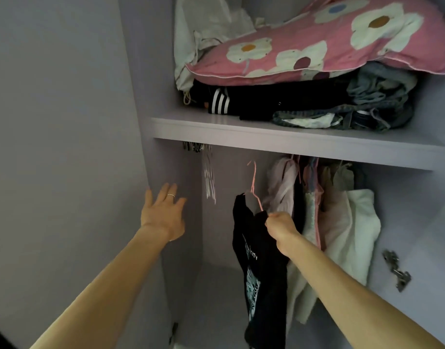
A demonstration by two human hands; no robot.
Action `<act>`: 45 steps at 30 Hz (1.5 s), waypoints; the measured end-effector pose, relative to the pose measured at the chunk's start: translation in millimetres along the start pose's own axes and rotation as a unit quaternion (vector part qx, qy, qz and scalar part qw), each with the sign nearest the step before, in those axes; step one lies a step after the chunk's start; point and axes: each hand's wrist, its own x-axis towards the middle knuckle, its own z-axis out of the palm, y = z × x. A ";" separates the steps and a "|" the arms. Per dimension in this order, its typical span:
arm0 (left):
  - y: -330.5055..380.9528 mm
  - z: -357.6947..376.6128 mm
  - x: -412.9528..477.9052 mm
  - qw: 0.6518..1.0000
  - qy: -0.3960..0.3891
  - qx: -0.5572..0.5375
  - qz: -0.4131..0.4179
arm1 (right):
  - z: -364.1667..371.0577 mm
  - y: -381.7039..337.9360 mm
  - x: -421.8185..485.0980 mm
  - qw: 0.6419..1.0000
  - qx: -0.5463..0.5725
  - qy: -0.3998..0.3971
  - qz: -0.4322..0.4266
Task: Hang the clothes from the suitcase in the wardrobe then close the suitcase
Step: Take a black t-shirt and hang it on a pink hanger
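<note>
The right hand [281,226] has its fingers [274,217] clenched round the shoulder of a black T-shirt [259,260] and the lower part of its pink hanger [253,182]. The shirt droops below the fingers, inside the wardrobe [191,167]. The hook rises above them towards the shelf [266,137] (whether it has caught the rail cannot be told). Just right of these fingers hang pale clothes [347,222]. Between the two hands, higher up, dangle bare metal hangers [208,180]. The left hand [163,215] is released, its fingers [166,192] spread by the wardrobe's side wall. Well above both sets of fingers, the shelf carries folded clothes [317,102] under a flowered pink pillow [329,46].
</note>
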 end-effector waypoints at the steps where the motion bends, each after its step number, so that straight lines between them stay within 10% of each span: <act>1: -5.6 7.9 6.8 1.000 0.013 0.026 -0.011 | 4.6 -0.6 11.1 1.000 0.009 0.014 -0.011; 12: -71.4 84.1 28.9 0.942 0.139 0.277 -0.131 | 43.1 11.5 91.2 0.971 0.007 0.165 -0.171; 22: -77.2 98.9 36.4 0.937 0.154 0.289 -0.127 | 43.6 -27.4 169.8 0.965 0.005 0.223 -0.140; 33: -48.8 48.7 22.0 0.987 0.025 0.108 -0.113 | -3.9 -28.3 123.4 0.978 -0.184 0.089 -0.048; 45: 74.1 -42.3 -45.9 0.968 -0.004 -0.228 0.104 | -56.5 -15.6 -70.8 0.923 -0.288 0.017 -0.253</act>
